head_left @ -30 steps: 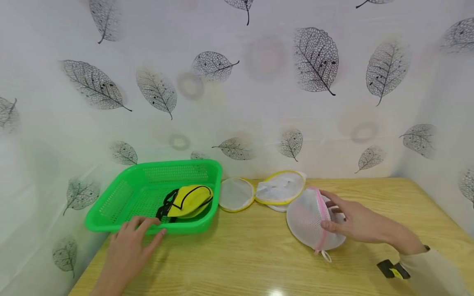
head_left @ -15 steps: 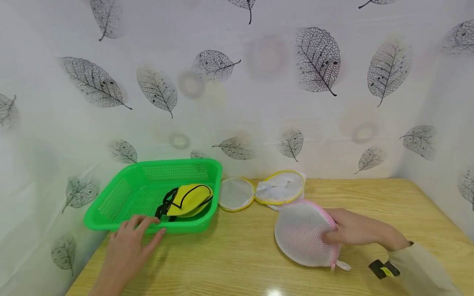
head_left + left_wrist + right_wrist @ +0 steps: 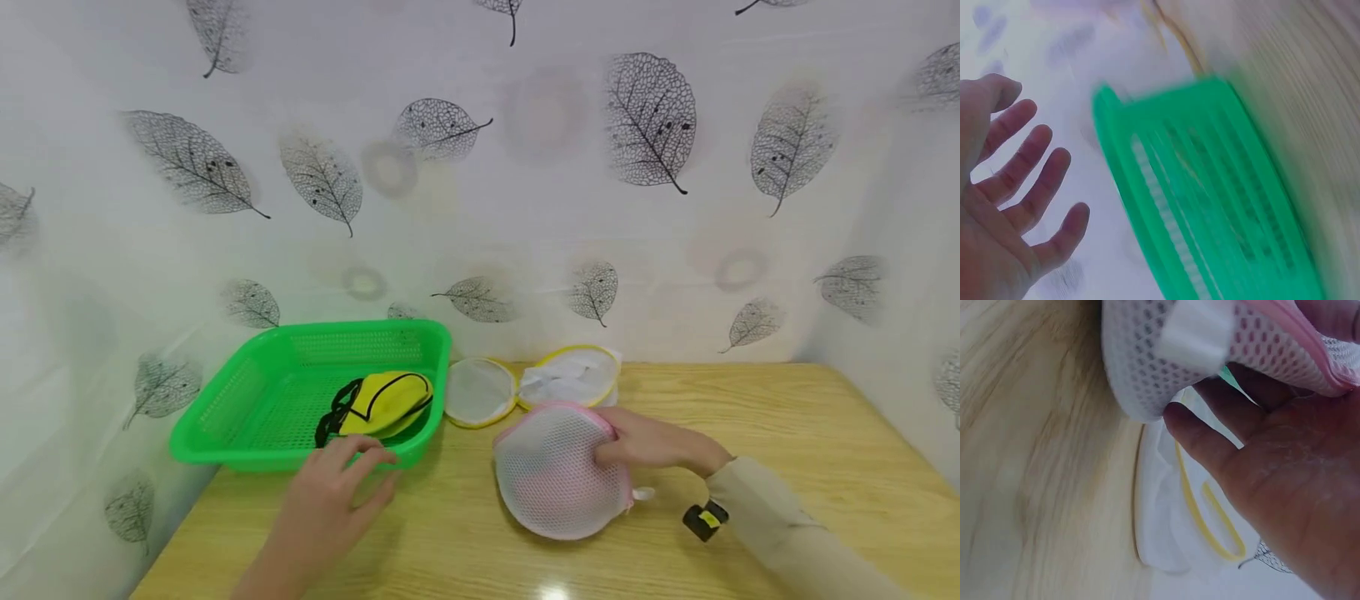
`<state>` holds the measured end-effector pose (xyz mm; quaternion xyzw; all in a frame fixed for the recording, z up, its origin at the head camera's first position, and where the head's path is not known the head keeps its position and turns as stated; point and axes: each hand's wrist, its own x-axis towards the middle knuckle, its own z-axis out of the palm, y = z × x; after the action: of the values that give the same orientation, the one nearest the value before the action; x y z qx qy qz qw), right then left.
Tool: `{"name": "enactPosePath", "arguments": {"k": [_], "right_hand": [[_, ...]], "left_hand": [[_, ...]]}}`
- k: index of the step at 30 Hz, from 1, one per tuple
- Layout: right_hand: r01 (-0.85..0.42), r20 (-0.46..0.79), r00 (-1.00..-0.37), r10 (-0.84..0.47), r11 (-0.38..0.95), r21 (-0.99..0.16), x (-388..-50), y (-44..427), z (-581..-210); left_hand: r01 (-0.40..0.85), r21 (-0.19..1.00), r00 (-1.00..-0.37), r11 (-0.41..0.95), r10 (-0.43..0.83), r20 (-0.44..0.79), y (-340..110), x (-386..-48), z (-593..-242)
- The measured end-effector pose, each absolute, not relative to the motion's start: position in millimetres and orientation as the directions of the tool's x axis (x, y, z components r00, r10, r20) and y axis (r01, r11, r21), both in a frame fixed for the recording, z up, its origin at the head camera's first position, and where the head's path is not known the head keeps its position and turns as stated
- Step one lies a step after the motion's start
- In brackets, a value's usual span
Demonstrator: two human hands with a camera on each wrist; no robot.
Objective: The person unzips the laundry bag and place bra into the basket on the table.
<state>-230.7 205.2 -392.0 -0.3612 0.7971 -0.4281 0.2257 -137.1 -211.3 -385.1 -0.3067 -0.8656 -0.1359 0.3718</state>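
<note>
My right hand [image 3: 648,442] grips a white mesh bag [image 3: 558,475] with a pink zipper by its right side, thumb in front. In the right wrist view, the fingers of that hand [image 3: 1297,469] curl behind the mesh bag [image 3: 1147,356]. Near the front rim of the green basket [image 3: 240,457], my left hand [image 3: 322,508] is held with fingers loosely bent and nothing in them. The left wrist view shows this hand [image 3: 1016,187] apart from the basket [image 3: 1210,187]. A yellow item with black trim [image 3: 386,404] lies inside the basket.
Behind the mesh bag, a flat round white piece with a yellow rim [image 3: 480,392] lies beside the basket. Another yellow-rimmed white piece [image 3: 573,377] is to its right. A leaf-print sheet [image 3: 525,208] hangs behind the wooden table [image 3: 787,433].
My right hand has moved left with the mesh bag, whose mesh side has turned toward the head camera. My left hand has left its place on the basket rim and shifted right.
</note>
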Motion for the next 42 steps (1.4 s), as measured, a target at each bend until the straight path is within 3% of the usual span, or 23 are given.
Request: {"name": "enactPosePath", "arguments": {"k": [11,20,24,27,36,42], "right_hand": [[-0.181,-0.158,-0.677,-0.719,0.371,-0.911,-249,189,-401],[-0.038,-0.185,-0.648,-0.739,0.274,-0.961,-258,184,-413],[-0.107,-0.155,-0.662,-0.734,0.298,-0.949,-261,185,-417],[-0.175,-0.118,-0.696,-0.708,0.326,-0.929,-261,185,-421],[-0.19,-0.057,-0.862,-0.504,0.426,-0.885,-249,179,-422],[-0.421,0.116,-0.853,-0.51,0.54,-0.729,-233,182,-415]], "left_hand": [[0.765,0.079,-0.571,0.639,0.616,0.542,-136,-140,-390],[0.776,-0.004,-0.538,0.63,0.666,0.516,-98,-153,-401],[0.751,-0.012,-0.575,0.661,0.662,0.48,-87,-154,-403],[0.715,0.02,-0.641,0.699,0.644,0.418,-82,-153,-404],[0.58,0.102,-0.81,0.808,0.561,0.17,-72,-159,-407],[0.554,0.138,-0.832,0.821,0.553,0.051,-70,-169,-411]]}}
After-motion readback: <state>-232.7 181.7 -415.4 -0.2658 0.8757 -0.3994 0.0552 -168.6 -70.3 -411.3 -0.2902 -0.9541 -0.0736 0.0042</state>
